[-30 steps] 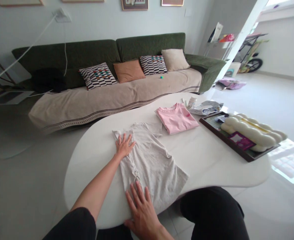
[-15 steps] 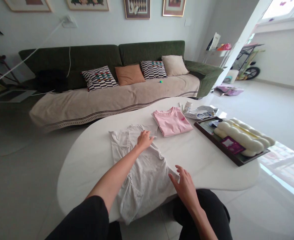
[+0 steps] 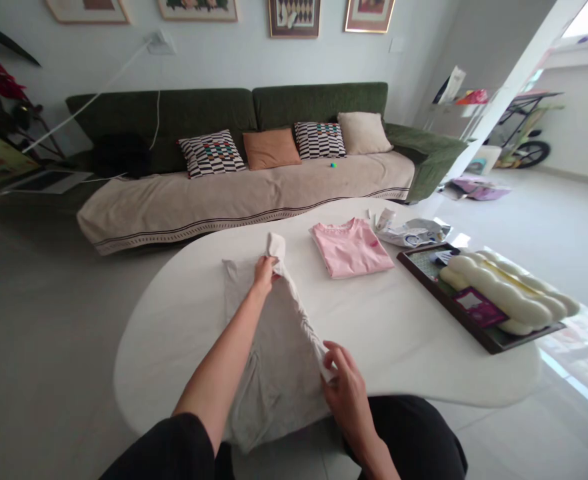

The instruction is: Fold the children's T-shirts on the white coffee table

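I see the left hand (image 3: 265, 272) pinched shut on the grey shirt (image 3: 274, 353) at its far end, a tuft of cloth lifted off the desk (image 3: 399, 320). Right hand (image 3: 348, 390) closed on the same shirt's right edge, close to the desk's near edge. Shirt lies lengthwise left of desk middle, near end hanging over the near edge, right side pulled up in a ridge between both hands. Folded pink shirt (image 3: 351, 247) toward the far edge, apart from the grey one. Crumpled packets (image 3: 409, 233) just right of it. Dark tray (image 3: 491, 341) at the right edge, carrying a white bumpy pad (image 3: 504, 297)
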The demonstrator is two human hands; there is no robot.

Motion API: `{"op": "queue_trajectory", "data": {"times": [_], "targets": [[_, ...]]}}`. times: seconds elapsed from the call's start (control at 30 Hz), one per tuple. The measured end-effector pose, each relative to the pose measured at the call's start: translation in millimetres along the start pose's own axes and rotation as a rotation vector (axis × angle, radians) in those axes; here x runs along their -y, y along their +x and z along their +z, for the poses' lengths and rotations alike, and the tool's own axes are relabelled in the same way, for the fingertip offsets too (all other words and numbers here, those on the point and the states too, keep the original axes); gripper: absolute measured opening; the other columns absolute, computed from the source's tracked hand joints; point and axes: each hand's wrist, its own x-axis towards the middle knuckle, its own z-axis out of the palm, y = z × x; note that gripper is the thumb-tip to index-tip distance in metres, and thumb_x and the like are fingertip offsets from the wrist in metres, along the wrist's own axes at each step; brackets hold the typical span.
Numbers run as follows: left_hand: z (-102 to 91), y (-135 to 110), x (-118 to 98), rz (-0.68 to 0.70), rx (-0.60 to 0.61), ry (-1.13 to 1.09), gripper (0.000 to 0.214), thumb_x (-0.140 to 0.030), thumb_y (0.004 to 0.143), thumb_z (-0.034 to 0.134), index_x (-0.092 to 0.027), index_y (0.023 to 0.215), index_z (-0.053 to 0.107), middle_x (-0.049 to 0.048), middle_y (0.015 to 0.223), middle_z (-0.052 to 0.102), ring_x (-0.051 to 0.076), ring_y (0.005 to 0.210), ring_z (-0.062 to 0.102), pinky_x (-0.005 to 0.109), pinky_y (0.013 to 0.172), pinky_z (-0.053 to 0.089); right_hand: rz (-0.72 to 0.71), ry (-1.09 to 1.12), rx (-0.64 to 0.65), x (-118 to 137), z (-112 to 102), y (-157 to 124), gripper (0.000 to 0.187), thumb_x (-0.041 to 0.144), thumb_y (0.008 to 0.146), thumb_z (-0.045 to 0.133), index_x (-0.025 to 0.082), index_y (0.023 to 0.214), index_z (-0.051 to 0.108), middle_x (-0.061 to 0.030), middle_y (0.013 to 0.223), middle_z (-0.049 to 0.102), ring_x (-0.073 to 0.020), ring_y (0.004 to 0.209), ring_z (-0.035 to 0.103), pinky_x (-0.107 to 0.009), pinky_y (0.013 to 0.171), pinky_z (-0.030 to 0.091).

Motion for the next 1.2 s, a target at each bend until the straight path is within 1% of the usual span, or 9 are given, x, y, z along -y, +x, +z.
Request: {"op": "queue_trajectory", "data": {"times": [0.13, 0.23, 0.33, 0.43, 0.53, 0.63, 0.83, 1.0, 1.2], "targets": [[-58.4, -8.7, 36.0, -0.116, 0.020, -0.210, 0.027, -0.025, 0.080, 0.038, -0.012, 0.095, 0.056, 0.0043, 0.068, 0.062, 0.015, 0.067, 0.062, 0.026, 0.060, 0.051, -0.256, -0.104, 0.218, 11.7, 24.8, -17.5, 0.061, -0.001, 0.056, 0.030, 0.017, 0.110, 0.050, -0.0074, 0.130, 0.042, -0.0158, 0.117, 0.041, -0.030, 0.093, 0.040], [-73.2, -11.9, 54.8, -0.175, 0.014, -0.308, 0.029, -0.022, 0.075, 0.047, -0.014, 0.102, 0.054, 0.0045, 0.074, 0.064, 0.014, 0.065, 0.063, 0.026, 0.059, 0.052, -0.283, -0.240, 0.273, 9.9, 38.4, -24.6, 0.072, -0.002, 0.060, 0.030, 0.014, 0.130, 0.036, -0.0097, 0.141, 0.027, -0.0184, 0.127, 0.028, -0.037, 0.099, 0.035], [-71.2, -9.0, 58.6, -0.185, -0.047, -0.354, 0.058, -0.014, 0.070, 0.053, -0.020, 0.125, 0.035, 0.0047, 0.093, 0.064, 0.014, 0.071, 0.064, 0.025, 0.061, 0.052, -0.313, -0.351, 0.331, 9.0, 40.3, -26.8, 0.067, -0.002, 0.066, 0.031, 0.019, 0.128, 0.042, -0.0033, 0.140, 0.030, -0.0216, 0.131, 0.016, -0.045, 0.103, 0.027], [-69.5, -4.6, 54.7, -0.093, -0.112, -0.337, 0.080, -0.009, 0.070, 0.052, -0.029, 0.136, 0.013, 0.0030, 0.109, 0.059, 0.012, 0.085, 0.062, 0.023, 0.070, 0.051, -0.338, -0.394, 0.344, 9.2, 39.4, -29.6, 0.069, -0.002, 0.067, 0.033, 0.022, 0.132, 0.037, -0.0009, 0.139, 0.031, -0.0205, 0.131, 0.017, -0.041, 0.102, 0.031], [-72.9, -4.4, 56.8, 0.057, -0.174, -0.052, 0.069, -0.006, 0.070, 0.049, -0.026, 0.133, 0.029, 0.0014, 0.110, 0.059, 0.013, 0.096, 0.058, 0.022, 0.081, 0.047, -0.368, -0.417, 0.296, 7.2, 42.1, -33.7, 0.071, -0.002, 0.067, 0.035, 0.022, 0.134, 0.034, -0.0021, 0.139, 0.030, -0.0203, 0.131, 0.018, -0.038, 0.100, 0.034], [-76.4, -7.8, 65.3, 0.043, -0.202, 0.174, 0.046, -0.007, 0.069, 0.048, -0.019, 0.113, 0.053, 0.0040, 0.100, 0.063, 0.019, 0.097, 0.058, 0.028, 0.085, 0.045, -0.423, -0.461, 0.278, 3.8, 45.9, -36.6, 0.070, -0.001, 0.067, 0.038, 0.022, 0.134, 0.034, -0.0029, 0.139, 0.031, -0.0232, 0.130, 0.021, -0.041, 0.099, 0.035], [-72.5, 5.9, 49.9, 0.077, -0.264, 0.395, 0.047, -0.018, 0.074, 0.051, -0.009, 0.119, 0.044, 0.0162, 0.126, 0.044, 0.026, 0.123, 0.034, 0.037, 0.101, 0.027, -0.450, -0.541, 0.263, 2.7, 48.1, -41.1, 0.073, 0.000, 0.066, 0.037, 0.020, 0.136, 0.029, -0.0040, 0.140, 0.028, -0.0231, 0.128, 0.025, -0.038, 0.097, 0.039], [-61.1, 55.7, 12.5, 0.157, -0.098, 0.520, 0.041, -0.021, 0.076, 0.047, -0.013, 0.116, 0.048, 0.0116, 0.121, 0.051, 0.020, 0.115, 0.044, 0.027, 0.095, 0.031, -0.448, -0.588, 0.182, 1.6, 52.8, -46.9, 0.071, 0.001, 0.067, 0.034, 0.013, 0.136, 0.028, -0.0072, 0.139, 0.029, -0.0231, 0.126, 0.030, -0.038, 0.094, 0.041], [-55.9, 97.9, 8.2, 0.151, 0.184, 0.610, 0.014, -0.025, 0.061, 0.059, -0.014, 0.067, 0.064, 0.0029, 0.062, 0.063, 0.021, 0.074, 0.060, 0.023, 0.064, 0.042, -0.541, -0.647, 0.047, -17.5, 64.0, -45.5, 0.061, 0.004, 0.071, 0.034, 0.016, 0.131, 0.040, -0.0042, 0.131, 0.041, -0.0203, 0.117, 0.044, -0.030, 0.087, 0.046]]}}
